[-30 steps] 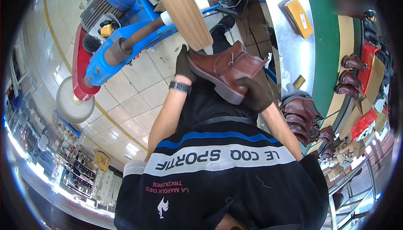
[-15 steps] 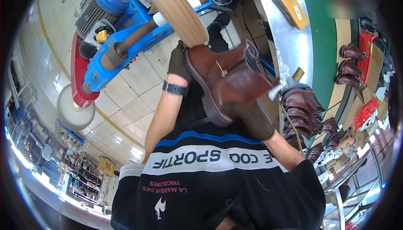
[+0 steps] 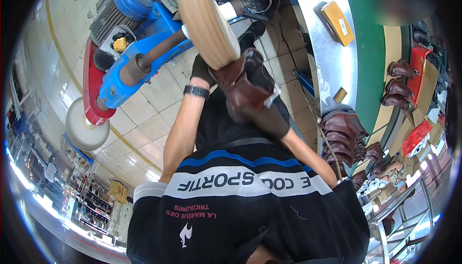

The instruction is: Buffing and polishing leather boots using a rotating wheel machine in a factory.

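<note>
A brown leather ankle boot (image 3: pixel 240 90) is between my two gloved hands, up against the lower edge of a wide, pale buffing wheel (image 3: pixel 208 23). My left hand (image 3: pixel 203 70), in a dark glove, grips the boot's end close to the wheel; part of its fingers is hidden behind the boot. Around the other end closes my right hand (image 3: pixel 267 121), gloved too. The boot's open top faces away to the right. Streaks on the wheel's surface suggest it is spinning.
The wheel sits on the shaft of a blue machine (image 3: pixel 118 83) with a second, white wheel (image 3: pixel 87 128). To the right runs a metal-edged green table (image 3: pixel 358 62) holding a yellow box (image 3: pixel 337 23). Several brown boots (image 3: pixel 339 134) stand in a row nearby.
The boot has turned, its opening now pointing more away from me, and it has moved left. My right hand has come left and slightly up with it. The left stays near the wheel.
</note>
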A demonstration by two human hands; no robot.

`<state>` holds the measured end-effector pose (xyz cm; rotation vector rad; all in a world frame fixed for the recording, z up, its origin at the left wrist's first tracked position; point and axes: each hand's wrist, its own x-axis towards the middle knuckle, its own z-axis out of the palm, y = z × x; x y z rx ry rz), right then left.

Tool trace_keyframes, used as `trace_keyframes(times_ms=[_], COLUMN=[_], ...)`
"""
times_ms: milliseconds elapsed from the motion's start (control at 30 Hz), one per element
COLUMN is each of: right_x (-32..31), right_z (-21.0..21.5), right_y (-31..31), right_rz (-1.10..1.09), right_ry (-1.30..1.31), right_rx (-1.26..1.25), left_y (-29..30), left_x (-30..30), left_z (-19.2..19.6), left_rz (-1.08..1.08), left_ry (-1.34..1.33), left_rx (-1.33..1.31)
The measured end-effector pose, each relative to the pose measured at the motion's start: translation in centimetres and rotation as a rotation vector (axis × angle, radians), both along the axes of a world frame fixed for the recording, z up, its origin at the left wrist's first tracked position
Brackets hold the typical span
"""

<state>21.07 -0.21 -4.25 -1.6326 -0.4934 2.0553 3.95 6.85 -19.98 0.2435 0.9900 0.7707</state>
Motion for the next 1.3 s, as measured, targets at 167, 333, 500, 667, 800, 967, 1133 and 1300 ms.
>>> trace_keyframes(times_ms=[167, 333, 500, 667, 800, 967, 1133, 1300], right_x=[0.2, 0.9, -0.7, -1.0, -0.9, -1.4, -2.0, 0.5], right_z=[4.0, 1.2, 0.1, 6.2, 6.1, 1.1, 5.2, 13.7], right_y=[-1.9, 0.8, -0.2, -0.6, 1.0, 5.1, 4.4, 0.5], right_rz=[0.236, 0.372, 0.260, 0.533, 0.702, 0.845, 0.917, 0.924], right_ry=[-0.171, 0.125, -0.396, -0.607, -0.695, -0.842, -0.976, -0.996], right_rx=[0.472, -0.118, 0.636, 0.543, 0.548, 0.660, 0.700, 0.706], left_y=[-1.8, -3.1, 0.1, -2.9, -3.6, -2.8, -5.1, -6.7], left_x=[-1.8, -0.1, 1.2, 0.3, 0.3, 1.3, 0.9, 0.0], left_z=[3.0, 0.1, 0.5, 2.2, 1.0, 3.5, 6.7, 10.8], left_rz=[0.058, -0.148, 0.149, 0.174, 0.187, 0.095, -0.030, -0.186], left_ry=[-0.240, 0.109, -0.245, -0.218, -0.378, -0.319, 0.065, 0.385], left_rx=[-0.011, 0.159, -0.278, -0.370, -0.493, -0.344, -0.005, 0.392])
